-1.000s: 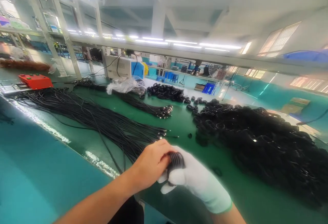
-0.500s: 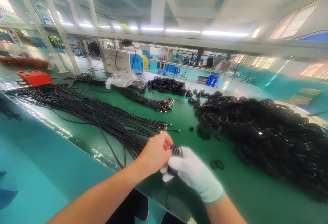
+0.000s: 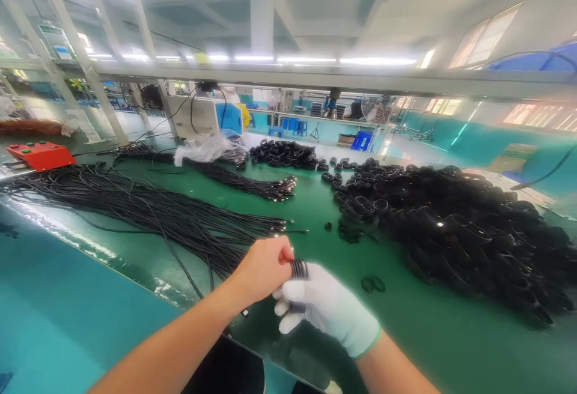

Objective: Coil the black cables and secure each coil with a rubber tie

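Note:
A small coil of black cable [image 3: 299,269] is held up in front of me, over the near edge of the green table. My right hand [image 3: 327,301], in a white glove, is wrapped round the coil from the right. My bare left hand [image 3: 265,266] is closed at the coil's left side, its fingertips pressed against the windings and partly hidden. Below my left wrist a small bright cable end [image 3: 244,312] shows. To the left lies a long bundle of straight black cables [image 3: 180,214] with metal tips.
A large heap of coiled black cables [image 3: 473,232] covers the table's right side. Two loose black rings [image 3: 373,284] lie nearer. Farther back are a second cable bundle [image 3: 252,184], a plastic bag [image 3: 205,148] and a white-and-blue machine [image 3: 202,115]. A red control box [image 3: 41,155] stands left.
Both hands stay together on the coil, with little movement between them. The whole view has shifted slightly, so the scene sits farther left. The bright cable end now shows below my left wrist.

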The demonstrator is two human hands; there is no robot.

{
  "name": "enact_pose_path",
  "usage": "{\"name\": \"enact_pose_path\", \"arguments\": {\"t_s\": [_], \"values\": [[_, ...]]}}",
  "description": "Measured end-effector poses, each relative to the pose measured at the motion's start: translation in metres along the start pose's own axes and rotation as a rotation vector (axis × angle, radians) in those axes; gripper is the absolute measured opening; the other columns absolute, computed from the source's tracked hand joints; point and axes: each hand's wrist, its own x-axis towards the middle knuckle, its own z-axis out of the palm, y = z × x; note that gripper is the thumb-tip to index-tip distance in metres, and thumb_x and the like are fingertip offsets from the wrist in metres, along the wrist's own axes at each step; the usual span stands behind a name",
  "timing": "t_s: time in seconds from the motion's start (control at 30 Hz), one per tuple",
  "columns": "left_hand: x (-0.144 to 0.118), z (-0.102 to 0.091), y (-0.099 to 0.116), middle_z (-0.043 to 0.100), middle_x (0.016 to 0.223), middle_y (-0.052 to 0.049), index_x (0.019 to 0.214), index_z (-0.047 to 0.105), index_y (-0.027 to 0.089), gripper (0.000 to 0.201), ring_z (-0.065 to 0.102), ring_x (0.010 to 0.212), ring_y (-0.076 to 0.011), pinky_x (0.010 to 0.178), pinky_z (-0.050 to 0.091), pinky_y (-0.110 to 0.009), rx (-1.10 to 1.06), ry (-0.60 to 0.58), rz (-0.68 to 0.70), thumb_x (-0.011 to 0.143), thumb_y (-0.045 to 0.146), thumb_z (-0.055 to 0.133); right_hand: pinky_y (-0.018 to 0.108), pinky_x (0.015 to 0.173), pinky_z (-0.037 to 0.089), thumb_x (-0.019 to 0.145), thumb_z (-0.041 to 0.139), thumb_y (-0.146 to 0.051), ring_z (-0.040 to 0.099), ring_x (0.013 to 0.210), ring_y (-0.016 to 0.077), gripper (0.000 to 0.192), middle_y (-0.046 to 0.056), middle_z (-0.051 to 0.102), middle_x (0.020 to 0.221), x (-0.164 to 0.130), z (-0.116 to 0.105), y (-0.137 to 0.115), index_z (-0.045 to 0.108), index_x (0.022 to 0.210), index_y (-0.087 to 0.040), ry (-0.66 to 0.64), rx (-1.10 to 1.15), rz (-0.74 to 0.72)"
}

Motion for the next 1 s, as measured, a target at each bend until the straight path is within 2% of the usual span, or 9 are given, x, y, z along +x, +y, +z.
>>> {"name": "enact_pose_path", "arguments": {"t_s": [0.1, 0.2, 0.3, 0.37, 0.43, 0.57, 0.7, 0.87, 1.0], "values": [[0.005, -0.002, 0.002, 0.059, 0.062, 0.002, 0.071, 0.056, 0.018, 0.005, 0.052, 0.058, -0.0118, 0.049, 0.035, -0.019, -0.005, -0.033, 0.032, 0.068, 0.017, 0.052, 0.021, 0.045, 0.053, 0.066, 0.071, -0.019, 0.057, 0.056, 0.0103, 0.020, 0.004, 0.059, 0.073, -0.003, -0.005, -0.003, 0.061, 0.080, -0.009, 0.064, 0.000, 0.001], [0.017, -0.014, 0.002, 0.056, 0.063, 0.004, 0.085, 0.058, 0.018, 0.016, 0.049, 0.055, -0.0102, 0.049, 0.036, -0.019, -0.113, -0.244, 0.057, 0.070, 0.021, 0.055, 0.022, 0.040, 0.052, 0.062, 0.073, -0.020, 0.057, 0.051, 0.0104, 0.028, 0.006, 0.061, 0.071, -0.011, -0.015, -0.006, 0.061, 0.084, -0.007, 0.076, 0.044, -0.017], [0.043, -0.013, 0.002, 0.052, 0.062, 0.006, 0.096, 0.055, 0.018, 0.021, 0.047, 0.051, -0.0085, 0.048, 0.036, -0.018, -0.189, -0.388, 0.118, 0.077, 0.026, 0.051, 0.027, 0.043, 0.054, 0.057, 0.077, -0.021, 0.063, 0.056, 0.0163, 0.048, 0.009, 0.064, 0.076, -0.019, -0.023, -0.012, 0.059, 0.099, -0.007, -0.149, 0.136, -0.002], [0.063, 0.010, 0.007, 0.052, 0.060, 0.005, 0.085, 0.056, 0.016, 0.014, 0.049, 0.052, -0.0091, 0.049, 0.037, -0.019, -0.085, -0.385, 0.215, 0.077, 0.026, 0.051, 0.030, 0.048, 0.055, 0.050, 0.082, -0.023, 0.066, 0.063, 0.0202, 0.064, 0.008, 0.065, 0.078, -0.018, -0.026, -0.014, 0.057, 0.107, -0.008, -0.364, 0.173, 0.039], [0.080, 0.045, 0.018, 0.055, 0.061, 0.003, 0.074, 0.058, 0.015, 0.008, 0.052, 0.055, -0.0104, 0.053, 0.040, -0.020, -0.001, -0.423, 0.294, 0.072, 0.023, 0.055, 0.032, 0.053, 0.055, 0.045, 0.085, -0.026, 0.067, 0.067, 0.0217, 0.074, 0.008, 0.066, 0.078, -0.015, -0.026, -0.015, 0.054, 0.110, -0.009, -0.493, 0.171, 0.078], [0.099, 0.114, 0.046, 0.059, 0.077, 0.000, 0.083, 0.063, 0.019, 0.014, 0.054, 0.073, -0.0143, 0.068, 0.041, -0.024, 0.093, -0.378, 0.402, 0.075, 0.022, 0.053, 0.033, 0.057, 0.054, 0.038, 0.087, -0.031, 0.067, 0.069, 0.0248, 0.077, 0.006, 0.066, 0.075, -0.012, -0.028, -0.014, 0.057, 0.106, -0.009, -0.539, 0.098, 0.149], [0.104, 0.146, 0.062, 0.060, 0.089, 0.000, 0.103, 0.063, 0.026, 0.033, 0.055, 0.078, -0.0171, 0.071, 0.040, -0.027, 0.193, -0.389, 0.447, 0.070, 0.024, 0.061, 0.028, 0.055, 0.052, 0.041, 0.087, -0.032, 0.067, 0.076, 0.0258, 0.070, 0.006, 0.066, 0.082, -0.019, -0.029, -0.015, 0.059, 0.103, -0.013, -0.523, 0.081, 0.177], [0.108, 0.138, 0.059, 0.060, 0.075, -0.002, 0.069, 0.065, 0.021, 0.012, 0.056, 0.077, -0.0176, 0.071, 0.040, -0.026, 0.284, -0.364, 0.417, 0.071, 0.014, 0.056, 0.022, 0.048, 0.049, 0.041, 0.088, -0.027, 0.066, 0.066, 0.0204, 0.066, 0.004, 0.065, 0.079, -0.021, -0.027, -0.017, 0.060, 0.099, -0.013, -0.545, 0.097, 0.201], [0.109, 0.102, 0.035, 0.060, 0.071, -0.001, 0.076, 0.065, 0.019, 0.014, 0.056, 0.071, -0.0162, 0.068, 0.040, -0.025, 0.297, -0.255, 0.316, 0.074, 0.015, 0.052, 0.024, 0.050, 0.053, 0.046, 0.086, -0.024, 0.065, 0.061, 0.0162, 0.062, 0.003, 0.064, 0.079, -0.021, -0.022, -0.017, 0.059, 0.101, -0.013, -0.563, 0.126, 0.184]]}}
